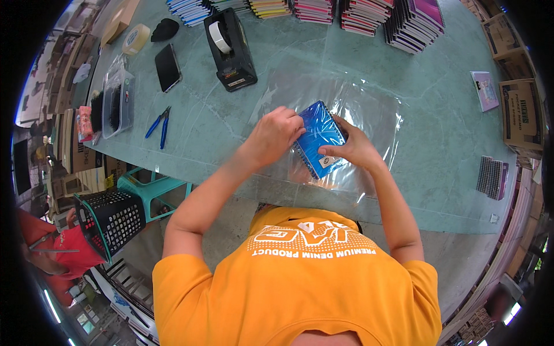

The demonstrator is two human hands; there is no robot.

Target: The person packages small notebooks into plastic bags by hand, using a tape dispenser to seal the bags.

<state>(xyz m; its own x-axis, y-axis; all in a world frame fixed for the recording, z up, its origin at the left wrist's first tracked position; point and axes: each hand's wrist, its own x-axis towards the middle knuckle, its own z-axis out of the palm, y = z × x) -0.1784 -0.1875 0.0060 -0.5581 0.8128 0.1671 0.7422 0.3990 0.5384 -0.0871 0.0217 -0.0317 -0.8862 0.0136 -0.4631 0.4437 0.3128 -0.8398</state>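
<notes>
**Bagging a blue notebook at the green table**

Gripping from both sides: left hand (276, 134) is curled over the top-left corner of the blue notebook (319, 138), right hand (353, 147) pinches its right edge, thumb on the white label (327, 162) at the lower corner. The notebook sits mid-table on a clear plastic sheet (369, 109).

Risk, I'd say: that slick film could bunch or tear on the spiral wire if tugged, or the notebook could slide askew.

Around it: black tape dispenser (232, 51), tape roll (135, 38), blue pliers (158, 124), notebook stacks (363, 14) along the far edge, brown cartons (521, 109) at right.
</notes>
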